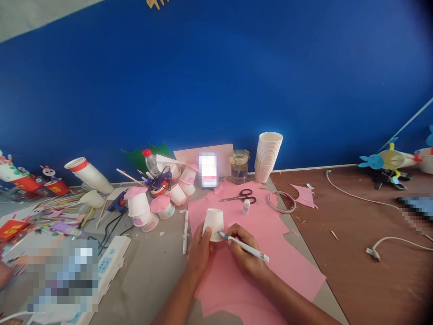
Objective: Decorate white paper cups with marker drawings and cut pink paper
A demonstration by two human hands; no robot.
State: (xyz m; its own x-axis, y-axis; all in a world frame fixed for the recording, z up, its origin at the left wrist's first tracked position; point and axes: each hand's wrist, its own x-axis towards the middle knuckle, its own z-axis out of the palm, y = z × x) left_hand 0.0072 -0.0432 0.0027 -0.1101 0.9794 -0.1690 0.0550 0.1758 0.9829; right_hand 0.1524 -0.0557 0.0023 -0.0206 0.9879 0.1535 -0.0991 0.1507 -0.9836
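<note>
My left hand (200, 246) is closed around the side of a white paper cup (214, 219), which is upside down above pink paper (267, 257). In my right hand (245, 250) is a white marker pen (252, 250) with a blue-green end by its tip. The tip meets the cup's side low down near the rim, where a small dark mark shows. Another white marker (185, 232) lies to the left of the pink paper. Beyond the cup are dark-handled scissors (241, 197) and a small white glue bottle (246, 207).
A tall stack of paper cups (268, 158), a glass jar (239, 166) and a lit phone (208, 170) stand by the blue wall. Pink-topped cups (138, 205) and a power strip (110, 266) are on the left. A tape roll (282, 201) lies right. Another person's hand (5, 273) shows far left.
</note>
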